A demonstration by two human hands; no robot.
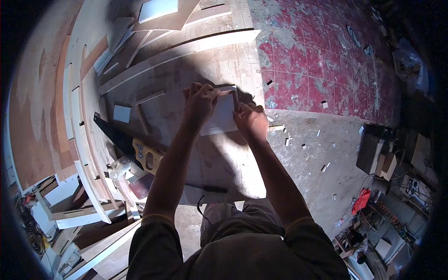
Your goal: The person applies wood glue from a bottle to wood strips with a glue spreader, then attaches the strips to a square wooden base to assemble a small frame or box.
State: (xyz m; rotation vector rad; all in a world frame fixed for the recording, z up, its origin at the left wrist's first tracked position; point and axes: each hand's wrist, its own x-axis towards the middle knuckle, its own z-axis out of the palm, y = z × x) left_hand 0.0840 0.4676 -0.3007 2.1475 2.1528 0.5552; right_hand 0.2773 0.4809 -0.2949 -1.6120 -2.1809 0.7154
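Both my hands are over a pale flat panel (219, 119) on the wooden work surface. My left hand (201, 100) is closed on a thin strip (225, 88) along the panel's top edge. At the panel's right edge, my right hand (251, 119) pinches a short dark strip (235, 100) that meets the other strip at a corner. The exact shape of these strips is hard to make out in the glare and shadow. A handsaw with a yellow handle (147, 155) lies left of my left forearm.
Long wooden strips (186, 49) lie beyond my hands, with a small white square (122, 113) to the left. A dark slim tool (214, 189) rests near the front edge. Offcuts (277, 128) litter the floor at right. Boards (95, 186) crowd the left side.
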